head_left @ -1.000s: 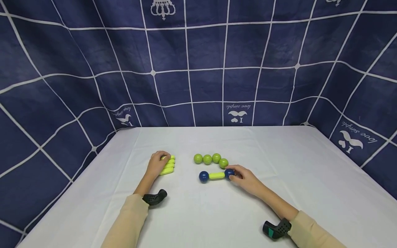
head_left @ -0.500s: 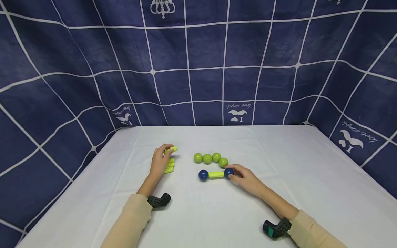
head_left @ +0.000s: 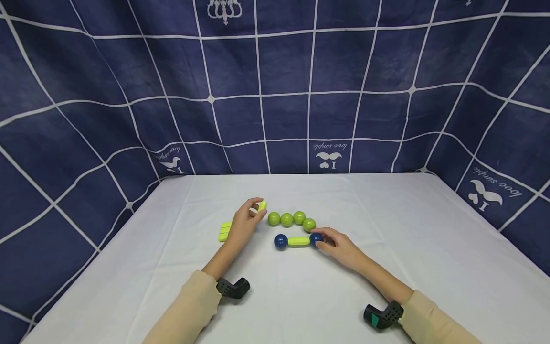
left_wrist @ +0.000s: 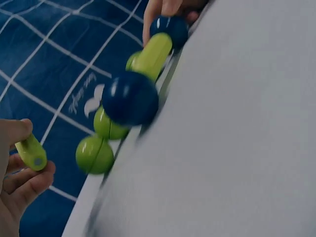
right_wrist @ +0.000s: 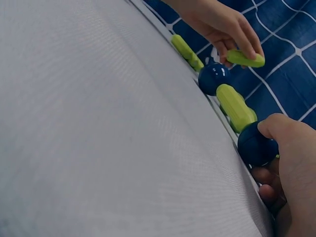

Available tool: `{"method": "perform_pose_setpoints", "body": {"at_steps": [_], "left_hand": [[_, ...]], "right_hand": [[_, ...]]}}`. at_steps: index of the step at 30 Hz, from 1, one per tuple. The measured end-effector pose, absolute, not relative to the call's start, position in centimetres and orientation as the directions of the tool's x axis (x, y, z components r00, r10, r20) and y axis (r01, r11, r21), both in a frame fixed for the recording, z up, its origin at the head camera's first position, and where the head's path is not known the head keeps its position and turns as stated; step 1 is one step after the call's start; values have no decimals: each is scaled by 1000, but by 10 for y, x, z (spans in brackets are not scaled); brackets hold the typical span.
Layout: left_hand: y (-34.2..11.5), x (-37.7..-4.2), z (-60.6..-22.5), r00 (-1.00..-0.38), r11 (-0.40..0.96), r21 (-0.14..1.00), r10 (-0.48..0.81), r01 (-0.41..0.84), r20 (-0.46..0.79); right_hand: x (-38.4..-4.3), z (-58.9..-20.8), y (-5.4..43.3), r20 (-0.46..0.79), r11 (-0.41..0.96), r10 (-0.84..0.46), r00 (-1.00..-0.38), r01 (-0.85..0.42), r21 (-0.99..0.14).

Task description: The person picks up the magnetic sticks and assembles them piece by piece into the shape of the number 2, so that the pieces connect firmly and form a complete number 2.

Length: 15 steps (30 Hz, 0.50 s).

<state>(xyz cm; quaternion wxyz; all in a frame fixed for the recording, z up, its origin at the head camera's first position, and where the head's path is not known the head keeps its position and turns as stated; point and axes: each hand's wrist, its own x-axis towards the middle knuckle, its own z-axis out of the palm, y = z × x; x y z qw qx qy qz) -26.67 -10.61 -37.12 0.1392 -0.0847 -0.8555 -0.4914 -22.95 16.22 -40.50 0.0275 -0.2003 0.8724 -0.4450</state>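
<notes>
Between thumb and fingers, my left hand [head_left: 246, 220] pinches a yellow-green rod [left_wrist: 32, 154], raised above the table near the leftmost green ball [head_left: 273, 219]. A grey round spot shows on the rod's end in the left wrist view. My right hand [head_left: 342, 248] grips a dark blue ball [right_wrist: 257, 144] at the right end of a dumbbell-like piece. Its yellow-green bar [head_left: 298, 241] joins that ball to a second blue ball [head_left: 281, 242] on the left. The piece lies on the table, just in front of the green balls.
Several green balls stand in an uneven row behind the blue-ended piece. More yellow-green rods [head_left: 225, 231] lie side by side at the left, partly hidden by my left forearm. A white cloth covers the table [head_left: 275, 296]; a blue checked curtain [head_left: 283, 119] hangs behind.
My left hand has picked one rod from the group, lifted it and carried it right toward the green balls, turning it more upright. The right hand stays on the blue ball.
</notes>
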Motion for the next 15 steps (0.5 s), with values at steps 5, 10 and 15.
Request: {"method": "perform_pose_setpoints", "body": {"at_steps": [5,10,15], "left_hand": [[-89,-254,-364,-953,476,829,70,292,296],[-72,-242,-361,-942,482,810,149,334,300],[-53,-224,-365,-932,432,838,284,334,225]], "right_hand": [[-231,-406,161,142,516,-386,-912,-340,-786],[-235,-406,160,159,495,-389,-907,-352,-794],[-233,-408,163,156,494,-377,-913,-341,-800]]}}
